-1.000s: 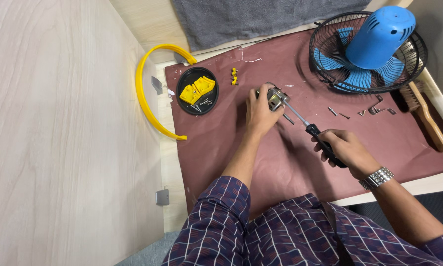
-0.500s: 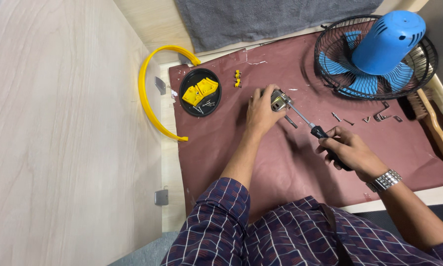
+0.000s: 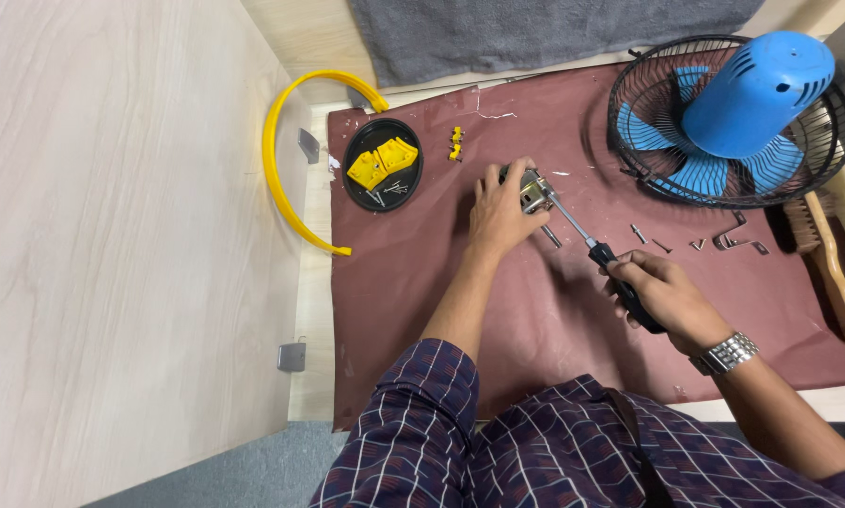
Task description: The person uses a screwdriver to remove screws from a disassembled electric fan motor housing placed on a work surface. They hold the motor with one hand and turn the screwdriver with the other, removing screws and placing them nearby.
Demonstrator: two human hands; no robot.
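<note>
A small metal motor [image 3: 532,191] is pinned to the maroon mat [image 3: 535,320] by the left hand [image 3: 499,214], whose fingers are curled over and around its near side, so that the part is kept from turning or sliding. The right hand [image 3: 655,292] is closed around the black handle of a screwdriver [image 3: 592,246]; the shaft is angled up and to the left, with its tip set against the top of the motor. The tool is held low and slanted, seemingly so that the tip can be pressed in line with a fastener, though the fastener itself is hidden by the fingers.

Loose screws [image 3: 662,245] and a bent metal bracket [image 3: 737,241] are laid out on the mat to the right of the motor, within easy reach. A black tray [image 3: 349,184] to the left holds yellow plastic pieces [image 3: 382,162] and more small hardware, so that these are kept together. Two small yellow clips [image 3: 456,144] lie just beside it. A blue fan [image 3: 733,118] with its black guard is laid on the mat at the far right, well apart from the hands, and a brush [image 3: 831,259] rests along the right edge. A yellow curved strip [image 3: 291,160] lies off the mat's left side.
</note>
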